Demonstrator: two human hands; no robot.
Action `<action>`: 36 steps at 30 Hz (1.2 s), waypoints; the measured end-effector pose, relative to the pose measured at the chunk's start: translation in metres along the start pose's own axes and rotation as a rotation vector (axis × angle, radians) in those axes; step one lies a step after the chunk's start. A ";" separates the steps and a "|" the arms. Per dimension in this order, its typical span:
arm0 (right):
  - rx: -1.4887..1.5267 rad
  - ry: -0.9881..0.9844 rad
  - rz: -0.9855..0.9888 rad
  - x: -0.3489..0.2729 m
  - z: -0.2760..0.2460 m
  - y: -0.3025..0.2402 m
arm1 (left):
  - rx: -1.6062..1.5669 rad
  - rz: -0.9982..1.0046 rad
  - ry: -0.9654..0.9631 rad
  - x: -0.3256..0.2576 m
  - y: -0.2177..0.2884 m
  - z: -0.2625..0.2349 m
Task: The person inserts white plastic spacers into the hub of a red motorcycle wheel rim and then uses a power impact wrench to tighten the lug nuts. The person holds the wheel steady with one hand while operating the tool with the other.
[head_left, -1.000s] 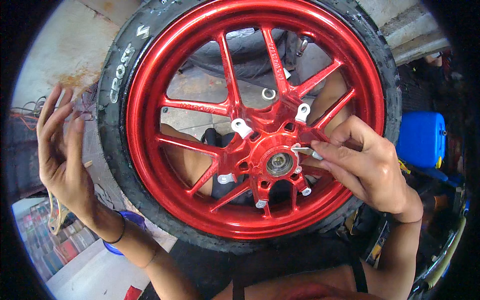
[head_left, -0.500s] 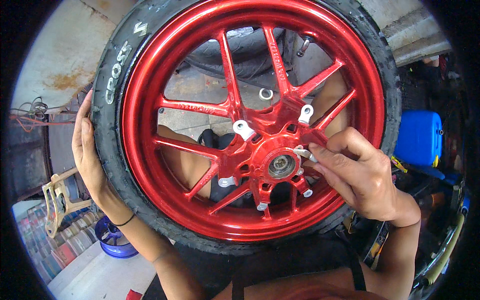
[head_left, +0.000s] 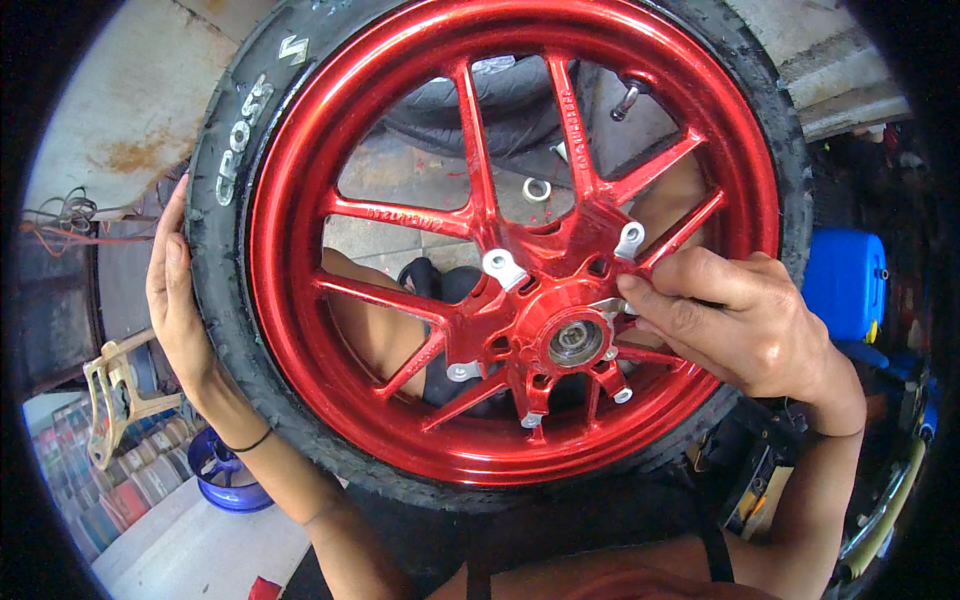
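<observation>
Red metal dominates the view: a spoked wheel (head_left: 480,240) stands upright across the centre, its rim ringed by a black tyre (head_left: 215,270) with white lettering at ten o'clock. Spokes run from the rim to a hub (head_left: 573,342) lying slightly toward four o'clock of the wheel's middle, with small silver lugs (head_left: 503,266) set around it. Behind the spokes, a second dark tyre (head_left: 480,110) shows at twelve o'clock. A blue canister (head_left: 843,280) stands at three o'clock, just beyond the tyre's edge. A blue bowl-shaped tub (head_left: 225,478) sits at eight o'clock, below the tyre, with a tan bracket-like piece (head_left: 112,395) to its nine o'clock side.

The left hand (head_left: 175,295) lies flat against the tyre's outer tread at nine o'clock, fingers extended, palm pressing the rubber; a thin dark band (head_left: 245,443) circles its wrist. The right hand (head_left: 735,320) reaches in from four o'clock, its fingertips (head_left: 632,292) pinched together on a small silver part (head_left: 607,306) at the hub's two o'clock edge, touching the red spoke base. What the part is cannot be told.
</observation>
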State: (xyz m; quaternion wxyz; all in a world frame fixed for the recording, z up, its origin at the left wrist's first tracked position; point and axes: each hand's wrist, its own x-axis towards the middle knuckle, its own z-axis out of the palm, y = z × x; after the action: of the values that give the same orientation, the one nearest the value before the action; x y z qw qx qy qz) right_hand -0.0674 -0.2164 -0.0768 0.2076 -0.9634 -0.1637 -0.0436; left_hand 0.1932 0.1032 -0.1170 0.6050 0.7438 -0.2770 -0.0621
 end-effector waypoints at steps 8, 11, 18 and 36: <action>-0.025 -0.040 -0.113 0.009 -0.008 0.010 | -0.073 -0.021 0.022 -0.001 0.003 0.007; -0.022 -0.032 -0.111 0.010 -0.006 0.010 | -0.090 -0.005 0.008 0.000 0.002 0.006; -0.104 -0.038 -0.216 0.017 -0.006 0.013 | -0.032 0.021 -0.021 0.000 0.000 0.000; -0.109 -0.124 -0.398 0.040 -0.018 0.024 | -0.098 0.022 -0.016 0.001 -0.002 0.000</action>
State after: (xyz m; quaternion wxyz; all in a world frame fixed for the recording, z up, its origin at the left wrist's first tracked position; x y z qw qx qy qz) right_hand -0.0216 -0.2327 -0.0640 0.1320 -0.9227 -0.3608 -0.0329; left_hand 0.1946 0.1036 -0.1190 0.6392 0.7097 -0.2865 -0.0751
